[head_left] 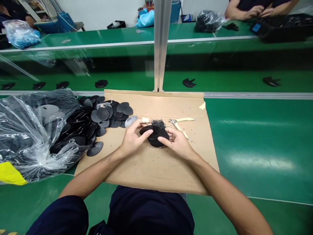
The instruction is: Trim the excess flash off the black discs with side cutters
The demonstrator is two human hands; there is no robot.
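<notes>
Both my hands hold a stack of thin black oval discs [154, 134] over the cardboard sheet [137, 169]. My left hand [134, 135] grips the stack's left side, thumb on top, with a pale wrap on one fingertip. At the right side, my right hand [177, 140] has its thumb pressed along the near face. Just beyond the stack lies a small heap of tiny black bits [158, 123]. Yellow-handled nippers [179, 125] rest with their handles spread, to the right of the heap. Loose black discs [107, 112] are piled to the left.
A clear plastic bag [31, 130] full of black discs spreads over the left side. A metal post [161, 45] rises behind the cardboard. Black parts [101, 84] sit spaced along the green strip beyond the rail. Across the bench are a co-worker's hands [260, 12] and a black crate [281, 27].
</notes>
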